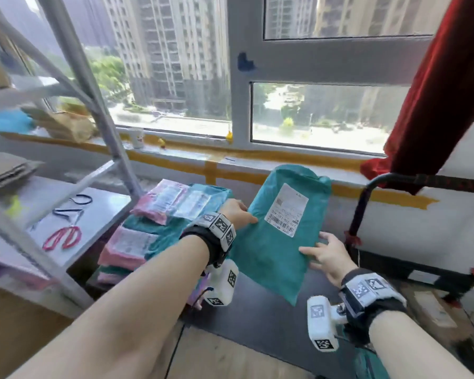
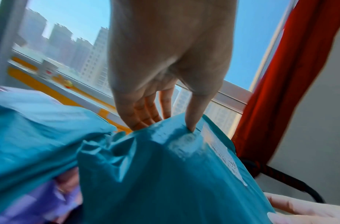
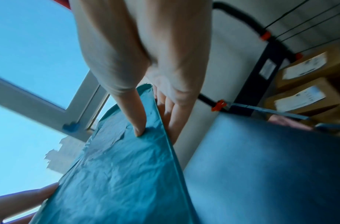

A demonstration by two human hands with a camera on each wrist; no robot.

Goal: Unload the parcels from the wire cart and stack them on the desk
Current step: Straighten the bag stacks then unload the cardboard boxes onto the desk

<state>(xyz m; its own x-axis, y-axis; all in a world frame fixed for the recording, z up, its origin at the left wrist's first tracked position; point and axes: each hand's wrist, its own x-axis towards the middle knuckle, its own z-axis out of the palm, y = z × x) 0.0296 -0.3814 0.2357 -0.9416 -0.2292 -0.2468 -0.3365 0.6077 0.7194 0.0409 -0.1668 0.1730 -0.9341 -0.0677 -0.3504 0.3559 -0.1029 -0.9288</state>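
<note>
Holding teal parcel (image 1: 281, 228) in mid-air over dark desk (image 1: 271, 318), between wire cart (image 1: 372, 192) at right and existing stack of parcels (image 1: 159, 222) at left. Stack: pink and teal mailers, several layers, sitting against window ledge. Cart: black frame, red clips, cardboard boxes (image 3: 303, 84) with white labels left inside, so unloading probably not finished.

Parcel tilted, label face up, far end raised; likely being swung across to top of stack. Gripped on opposite edges, presumably to keep soft flat bag from folding. Left hand (image 1: 237, 212) pinching left edge, thumb on top, fingers (image 2: 144, 115) underneath. Right hand (image 1: 327, 255) pinching right edge same way, thumb pressed into top face, fingers (image 3: 170, 112) below.

White shipping label (image 1: 285, 209) with barcode on top face; text too small and blurred to read. Labels on stack and boxes unreadable too. Red scissors (image 1: 63, 236) on shelf, unrelated.
</note>
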